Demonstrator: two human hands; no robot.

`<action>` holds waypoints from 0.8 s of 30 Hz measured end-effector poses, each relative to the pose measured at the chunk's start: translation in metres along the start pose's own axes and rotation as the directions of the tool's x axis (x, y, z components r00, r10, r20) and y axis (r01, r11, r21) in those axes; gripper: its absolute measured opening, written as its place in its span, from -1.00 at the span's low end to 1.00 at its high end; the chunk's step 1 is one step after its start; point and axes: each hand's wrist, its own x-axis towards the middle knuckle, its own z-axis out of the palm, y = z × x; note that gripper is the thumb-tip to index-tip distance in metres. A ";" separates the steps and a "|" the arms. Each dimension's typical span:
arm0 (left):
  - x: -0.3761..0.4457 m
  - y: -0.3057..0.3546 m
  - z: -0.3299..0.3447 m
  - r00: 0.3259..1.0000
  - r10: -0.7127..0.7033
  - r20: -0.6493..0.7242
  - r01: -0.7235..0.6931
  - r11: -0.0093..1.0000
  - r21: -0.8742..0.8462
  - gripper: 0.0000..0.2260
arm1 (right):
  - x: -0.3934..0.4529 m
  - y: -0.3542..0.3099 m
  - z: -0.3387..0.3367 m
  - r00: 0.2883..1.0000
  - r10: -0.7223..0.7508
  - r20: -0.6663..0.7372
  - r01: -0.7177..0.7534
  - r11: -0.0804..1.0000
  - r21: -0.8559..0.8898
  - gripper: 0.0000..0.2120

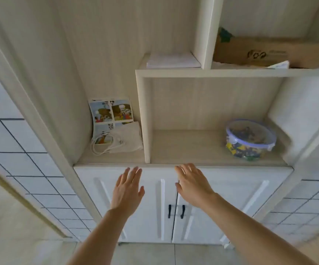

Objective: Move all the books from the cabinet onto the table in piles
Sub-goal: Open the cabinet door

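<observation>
I face a pale wooden cabinet with open shelves above two white doors. A white book or stack of papers lies flat on an upper shelf. A picture sheet with cartoon panels leans in the left compartment. My left hand and my right hand reach out with straight fingers in front of the doors, just below the lower shelf edge, and hold nothing. The middle compartment has no books in it.
A round plastic container with a blue-rimmed lid sits at the right of the middle compartment. A white cable and folded cloth lie at the left. A cardboard box fills the upper right shelf. Black door handles sit below my hands.
</observation>
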 end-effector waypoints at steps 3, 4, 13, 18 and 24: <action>0.024 -0.011 0.021 0.998 -0.019 0.060 0.021 0.999 -0.045 -0.41 | 0.027 -0.002 0.023 0.999 0.024 0.049 -0.025 1.000 0.005 -0.49; 0.029 -0.013 0.026 0.997 -0.017 0.075 0.020 0.999 -0.040 -0.39 | 0.031 -0.003 0.028 0.997 0.024 0.069 -0.024 1.000 -0.005 -0.47; 0.033 -0.006 0.062 0.993 -0.108 0.050 0.109 0.994 -0.013 -0.30 | 0.042 0.004 0.060 0.999 0.031 0.026 -0.034 0.996 0.085 -0.29; 0.027 -0.005 0.058 0.988 -0.113 0.106 0.117 0.993 -0.031 -0.30 | 0.038 0.006 0.053 0.998 0.030 0.047 -0.037 0.985 0.168 -0.38; 0.003 -0.014 0.045 0.992 -0.059 0.112 0.068 0.995 -0.076 -0.28 | 0.027 0.008 0.039 0.984 0.031 0.177 -0.103 0.904 0.414 -0.56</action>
